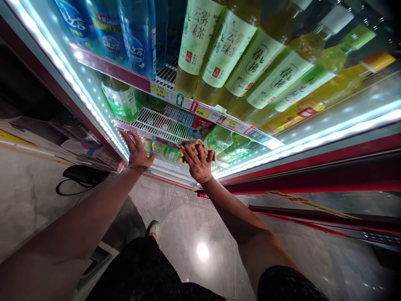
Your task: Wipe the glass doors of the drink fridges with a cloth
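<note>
I look down into an open drinks cooler. My left hand (136, 151) rests with fingers spread on the front edge of a white wire shelf (158, 122), holding nothing. My right hand (198, 161) presses a crumpled beige cloth (194, 146) against the same shelf's front rail, fingers laid over the cloth. Green bottles (219, 140) stand just behind and below the cloth.
Blue bottles (138, 33) and green-tea bottles (225, 46) fill the shelf above, with price tags (200, 111) on its rail. Lit LED strips line the cooler frame (94, 113). A black cable (78, 177) lies on the grey tiled floor; my foot (154, 228) is below.
</note>
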A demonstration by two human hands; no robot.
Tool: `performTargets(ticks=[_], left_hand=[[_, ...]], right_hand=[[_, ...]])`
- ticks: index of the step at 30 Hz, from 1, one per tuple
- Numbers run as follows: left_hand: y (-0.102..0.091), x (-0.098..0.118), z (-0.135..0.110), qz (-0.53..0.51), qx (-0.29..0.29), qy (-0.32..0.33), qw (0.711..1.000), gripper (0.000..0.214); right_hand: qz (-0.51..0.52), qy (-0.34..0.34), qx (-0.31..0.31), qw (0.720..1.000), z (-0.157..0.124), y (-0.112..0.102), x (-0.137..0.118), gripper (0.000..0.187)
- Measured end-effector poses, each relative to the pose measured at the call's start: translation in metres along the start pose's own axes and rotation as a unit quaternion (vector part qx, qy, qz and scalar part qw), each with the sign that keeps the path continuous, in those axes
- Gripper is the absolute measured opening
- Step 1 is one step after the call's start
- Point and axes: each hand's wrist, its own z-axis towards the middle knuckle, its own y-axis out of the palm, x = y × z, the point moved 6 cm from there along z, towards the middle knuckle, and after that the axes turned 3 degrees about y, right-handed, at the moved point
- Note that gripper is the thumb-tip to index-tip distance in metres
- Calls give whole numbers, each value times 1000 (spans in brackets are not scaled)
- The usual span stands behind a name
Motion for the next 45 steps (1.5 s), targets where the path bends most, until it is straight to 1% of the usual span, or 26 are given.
performTargets(ticks=[2,5,7,9,12,14,16,18,21,23,25,29,32,35,37,42,45], left_hand=[[0,0,0,0,1,1,1000,138],[-1,1,-1,8,-3,12,1000,136],[-3,3,-2,10,-3,15,1000,135],[-5,5,-2,9,-2,13,1000,134],[-5,7,-3,3,-7,3,1000,133],[-6,7,-3,-4,-6,-7,1000,134],[-6,7,-2,-9,-5,-10,1000,135],[-6,7,-2,-8,-6,-6,1000,135],[-6,7,-2,2,-14,-5,1000,132],[-6,6,-2,9,-18,-11,1000,131],[-5,6,-2,13,-17,-13,1000,132],[-6,6,-1,5,-12,-11,1000,132],[-7,6,-2,-3,-18,-16,1000,132],[-8,7,-2,-8,-23,-16,1000,132],[-8,7,-2,-12,-22,-15,1000,132],[-7,7,-2,-27,-19,-22,999,134],[-6,5,-1,-27,-25,-18,999,135]], right_hand=[[12,-32,-2,999,-1,10,-10,52],[49,-83,-70,993,-12,22,-13,54],[67,-92,-109,988,-19,20,-7,56],[72,-80,-121,987,-19,12,-1,55],[65,-42,-106,991,-4,1,-2,54],[57,-18,-89,994,9,0,-10,55],[57,-22,-83,995,20,4,-19,55],[66,-52,-95,992,22,10,-26,55],[83,-93,-126,984,16,14,-26,54],[87,-95,-138,982,11,13,-24,55],[86,-82,-141,983,9,13,-25,56],[81,-59,-128,987,6,24,-27,53],[89,-86,-126,984,-7,34,-22,50],[91,-110,-105,984,-22,32,-11,53],[87,-108,-90,986,-28,28,-8,55],[73,-77,-105,989,-19,23,-18,57],[63,-62,-96,991,-10,21,-23,56]])
